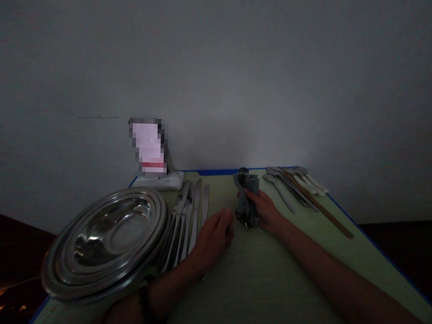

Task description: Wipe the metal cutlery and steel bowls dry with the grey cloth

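My right hand (267,211) is closed around a grey-green checked cloth (251,187). A spoon (243,173) is wrapped in that cloth, its shiny bowl sticking out at the top. To the left, my left hand (216,232) is curled into a loose fist, apart from the cloth, with nothing visible in it. Several table knives (186,208) lie side by side just left of it, partly covered by my left forearm. Beyond my right hand rests a single spoon (279,190), beside a bunch of spoons (296,188).
A stack of shiny metal plates (66,244) occupies the table's left side. Behind it, a phone (149,148) with a blurred screen leans on a white block (162,181). Wooden chopsticks (320,208) and white-handled cutlery (309,179) lie at the right. A wall (218,86) borders the back edge.
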The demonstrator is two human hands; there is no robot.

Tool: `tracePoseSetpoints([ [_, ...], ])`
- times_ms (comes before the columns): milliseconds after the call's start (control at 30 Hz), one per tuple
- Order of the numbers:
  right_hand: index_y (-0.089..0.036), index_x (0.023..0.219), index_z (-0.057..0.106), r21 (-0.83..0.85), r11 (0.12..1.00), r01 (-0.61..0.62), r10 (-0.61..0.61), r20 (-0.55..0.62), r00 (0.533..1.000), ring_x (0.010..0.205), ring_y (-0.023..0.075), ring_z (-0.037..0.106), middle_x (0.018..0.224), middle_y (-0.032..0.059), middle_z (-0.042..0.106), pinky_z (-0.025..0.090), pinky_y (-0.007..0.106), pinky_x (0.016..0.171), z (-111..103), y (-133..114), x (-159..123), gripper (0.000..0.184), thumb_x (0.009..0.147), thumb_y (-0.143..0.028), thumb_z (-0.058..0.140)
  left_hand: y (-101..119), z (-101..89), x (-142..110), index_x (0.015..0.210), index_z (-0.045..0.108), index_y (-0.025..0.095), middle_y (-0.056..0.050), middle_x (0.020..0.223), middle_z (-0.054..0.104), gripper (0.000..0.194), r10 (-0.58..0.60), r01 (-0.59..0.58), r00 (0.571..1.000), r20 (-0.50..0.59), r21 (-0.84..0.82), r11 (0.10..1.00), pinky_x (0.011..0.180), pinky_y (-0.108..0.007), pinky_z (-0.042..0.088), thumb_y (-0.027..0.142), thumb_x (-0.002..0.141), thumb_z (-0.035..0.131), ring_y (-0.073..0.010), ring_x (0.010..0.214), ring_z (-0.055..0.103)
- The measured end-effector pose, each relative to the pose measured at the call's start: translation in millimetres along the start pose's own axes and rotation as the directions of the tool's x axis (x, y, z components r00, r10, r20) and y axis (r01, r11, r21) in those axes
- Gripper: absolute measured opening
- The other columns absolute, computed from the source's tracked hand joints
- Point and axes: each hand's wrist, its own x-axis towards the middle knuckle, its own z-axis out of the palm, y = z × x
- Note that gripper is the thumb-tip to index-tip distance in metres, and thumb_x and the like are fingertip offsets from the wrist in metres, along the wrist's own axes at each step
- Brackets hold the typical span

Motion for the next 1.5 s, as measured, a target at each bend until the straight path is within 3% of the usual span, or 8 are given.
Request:
tracePoseSetpoints([
  [133, -0.017, 0.081, 0.059, -0.211, 0.975, 0.068, -0.035, 0.154, 0.987, 0.059, 0.0098, 0.053, 0.066, -0.0033, 0.061, 0.043, 0.022, 0.056, -1.1, -1.6, -4.0, 0.027, 0.068, -0.040, 0.066, -4.8, -0.4, 6.2, 0.074, 0.038, 0.021, 0.011, 0.053, 0.037, 0.027, 0.038, -0.063, 0.989, -0.140, -0.180, 0.982, 0.033, -0.016, 0.025, 0.045, 0.085, 0.042, -0.0048, 0.035, 0.033],
  [267, -0.019, 0.090, 0.064, -0.502, 0.817, 0.284, -0.062, 0.414, 0.908, 0.079, 0.0142, 0.058, 0.083, -0.0005, 0.066, 0.045, 0.028, 0.076, -1.3, -10.7, -10.0, 0.020, 0.080, -0.034, 0.055, -9.0, -2.0, 10.1, 0.091, 0.037, 0.024, 0.011, 0.056, 0.046, 0.029, 0.009, -0.055, 0.982, -0.187, -0.240, 0.969, 0.032, -0.015, 0.025, 0.050, 0.082, 0.046, -0.0052, 0.034, 0.037],
  [467, -0.022, 0.104, 0.059, -0.656, 0.537, 0.531, 0.002, 0.630, 0.777, 0.090, 0.0176, 0.058, 0.098, 0.0030, 0.065, 0.044, 0.033, 0.084, -7.5, -26.6, -19.0, 0.025, 0.087, -0.033, 0.043, -3.8, -5.1, 9.6, 0.078, 0.037, 0.022, 0.011, 0.042, 0.043, 0.033, -0.017, 0.019, 0.989, -0.145, 0.006, 1.000, 0.030, -0.016, 0.025, 0.054, 0.084, 0.039, -0.0073, 0.030, 0.036],
  [833, -0.021, 0.103, 0.056, -0.869, 0.249, 0.427, -0.075, 0.423, 0.903, 0.075, 0.0198, 0.061, 0.082, 0.0068, 0.066, 0.043, 0.028, 0.066, -45.6, -31.6, -71.8, 0.027, 0.086, -0.039, 0.045, 3.9, -1.0, -1.0, 0.075, 0.044, 0.021, 0.007, 0.049, 0.048, 0.023, 0.223, -0.178, 0.975, 0.010, 0.639, 0.748, 0.047, -0.023, 0.032, 0.034, 0.090, 0.033, -0.0119, 0.044, 0.048],
  [1100, -0.020, 0.100, 0.058, -0.843, 0.318, 0.433, -0.184, 0.393, 0.901, 0.081, 0.0202, 0.061, 0.088, 0.0067, 0.066, 0.045, 0.032, 0.074, -70.8, -36.2, -87.3, 0.025, 0.087, -0.035, 0.043, 31.4, 2.5, -10.8, 0.076, 0.038, 0.023, 0.009, 0.045, 0.045, 0.023, 0.323, -0.237, 0.946, -0.004, 0.672, 0.702, 0.044, -0.022, 0.032, 0.036, 0.091, 0.027, -0.0109, 0.036, 0.044],
  [1267, -0.022, 0.117, 0.052, -0.799, 0.379, 0.467, -0.313, 0.365, 0.877, 0.101, 0.0221, 0.056, 0.109, 0.0078, 0.062, 0.042, 0.040, 0.090, -64.7, -45.5, -94.5, 0.037, 0.081, -0.031, 0.052, 77.9, -10.1, -26.1, 0.074, 0.037, 0.024, 0.007, 0.046, 0.045, 0.020, 0.574, -0.250, 0.809, -0.126, 0.810, 0.530, 0.042, -0.023, 0.029, 0.035, 0.089, 0.031, -0.0123, 0.037, 0.045],
  [1400, -0.025, 0.135, 0.034, -0.719, 0.381, 0.581, -0.495, 0.372, 0.785, 0.133, 0.0210, 0.028, 0.144, 0.0066, 0.033, 0.020, 0.041, 0.109, -39.3, -74.2, -104.9, 0.061, 0.078, -0.031, 0.056, 85.3, -6.7, -23.5, 0.075, 0.037, 0.023, 0.007, 0.048, 0.048, 0.020, 0.579, -0.329, 0.807, -0.116, 0.726, 0.604, 0.042, -0.022, 0.030, 0.034, 0.090, 0.032, -0.0107, 0.037, 0.046],
  [1500, -0.024, 0.130, 0.041, -0.717, 0.394, 0.575, -0.457, 0.390, 0.799, 0.124, 0.0187, 0.041, 0.134, 0.0072, 0.047, 0.030, 0.037, 0.104, -22.8, -88.1, -107.7, 0.046, 0.086, -0.035, 0.046, 74.2, 3.9, -11.8, 0.079, 0.037, 0.023, 0.008, 0.049, 0.044, 0.020, 0.546, -0.362, 0.825, -0.144, 0.606, 0.708, 0.042, -0.022, 0.031, 0.036, 0.091, 0.028, -0.0100, 0.037, 0.044],
])
